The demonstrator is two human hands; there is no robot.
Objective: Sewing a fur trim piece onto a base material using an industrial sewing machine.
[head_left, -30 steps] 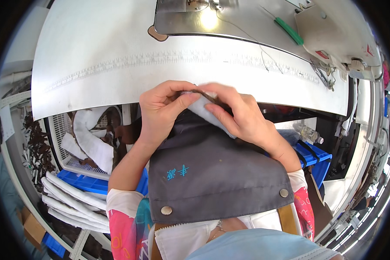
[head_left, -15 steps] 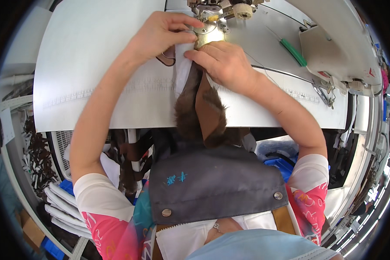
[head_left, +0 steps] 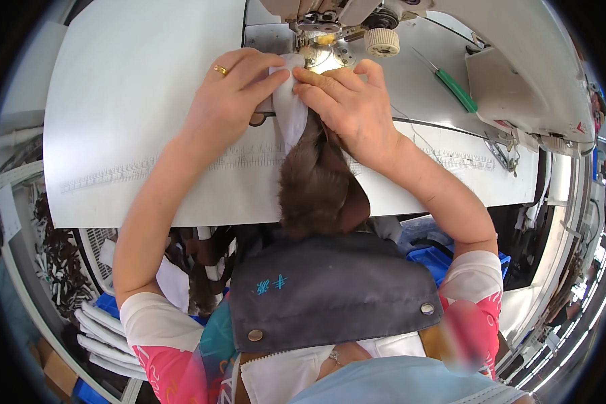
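My left hand (head_left: 230, 94), with a gold ring on one finger, presses a strip of white fabric (head_left: 289, 108) flat on the sewing table (head_left: 135, 101). My right hand (head_left: 353, 104) pins the same strip from the other side, fingertips close to the presser foot (head_left: 314, 42) of the sewing machine (head_left: 518, 60). A brown furry piece (head_left: 313, 185) joined to the white strip hangs back over the table's front edge toward my lap. The needle area is lit by a small lamp.
A green-handled tool (head_left: 454, 91) lies on the machine bed to the right. A dark grey apron flap (head_left: 330, 289) with two snaps covers my lap. Folded white pieces (head_left: 104, 337) are stacked in a bin low on the left; a blue crate (head_left: 444, 259) sits low on the right.
Both hands rose from my lap to the machine, carrying the white strip and brown fur piece onto the table. They now hold the strip at the presser foot.
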